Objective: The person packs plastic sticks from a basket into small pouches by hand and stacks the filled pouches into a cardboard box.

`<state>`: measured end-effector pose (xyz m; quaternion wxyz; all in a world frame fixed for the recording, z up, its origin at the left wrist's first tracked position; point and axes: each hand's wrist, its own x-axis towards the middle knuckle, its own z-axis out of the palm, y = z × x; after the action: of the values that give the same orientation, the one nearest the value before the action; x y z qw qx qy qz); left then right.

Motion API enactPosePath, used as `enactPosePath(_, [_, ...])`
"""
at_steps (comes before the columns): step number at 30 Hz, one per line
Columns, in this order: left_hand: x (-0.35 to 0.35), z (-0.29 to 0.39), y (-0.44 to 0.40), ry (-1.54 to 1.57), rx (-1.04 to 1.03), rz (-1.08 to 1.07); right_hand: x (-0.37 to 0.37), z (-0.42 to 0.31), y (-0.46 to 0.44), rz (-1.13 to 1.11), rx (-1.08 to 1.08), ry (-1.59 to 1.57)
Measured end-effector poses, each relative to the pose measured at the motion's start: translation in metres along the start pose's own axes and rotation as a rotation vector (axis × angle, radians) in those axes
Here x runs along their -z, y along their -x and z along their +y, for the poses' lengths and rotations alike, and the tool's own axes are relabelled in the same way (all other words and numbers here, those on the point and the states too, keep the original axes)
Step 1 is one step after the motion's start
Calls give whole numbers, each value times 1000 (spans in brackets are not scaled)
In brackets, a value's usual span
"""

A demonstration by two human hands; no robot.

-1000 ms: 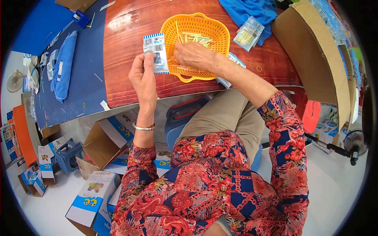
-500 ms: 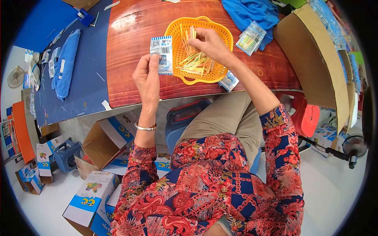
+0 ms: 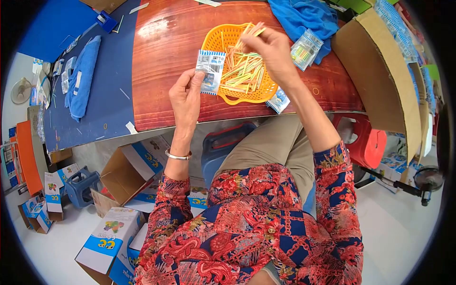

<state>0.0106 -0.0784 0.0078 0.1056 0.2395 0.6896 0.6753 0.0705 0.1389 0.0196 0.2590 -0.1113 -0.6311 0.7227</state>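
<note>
My left hand pinches a small blue-and-white printed plastic packet by its lower left side, at the left edge of a yellow basket. Thin yellow, green and pinkish sticks lie in a loose pile inside the basket. Over its upper right part, my right hand is closed around a small bunch of these sticks, whose ends stick out past the fingers. How many sticks it holds I cannot tell.
Filled packets lie by a blue cloth at the back right, and another packet by the basket. A cardboard box stands at the right. A second blue cloth lies left. Printed cartons and stools stand below.
My right hand has lifted out of the pile with sticks in its fingers, moving up and right. My left hand has carried the packet rightward, over the basket's left edge.
</note>
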Motion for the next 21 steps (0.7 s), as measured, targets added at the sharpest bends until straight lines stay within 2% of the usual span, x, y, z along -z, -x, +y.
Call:
enactPosePath(1, [-1, 0, 1, 16, 2, -19, 0, -13, 2, 58, 12, -102])
enactPosePath(4, [-4, -1, 3, 35, -24, -80, -6, -39, 8, 32, 21, -279])
enactPosePath(8, [-8, 2, 6, 11, -76, -132, -10, -54, 16, 2, 89, -26])
enactPosePath(12, [-10, 6, 6, -23, -82, -151, -12, -63, 20, -73, 116, 31])
enactPosePath(15, [-15, 9, 6, 100, -40, -148, -15, -67, 23, -123, 103, 79])
enactPosePath(21, [-17, 6, 1, 140, -41, -140, -21, -71, 18, -217, 87, 270])
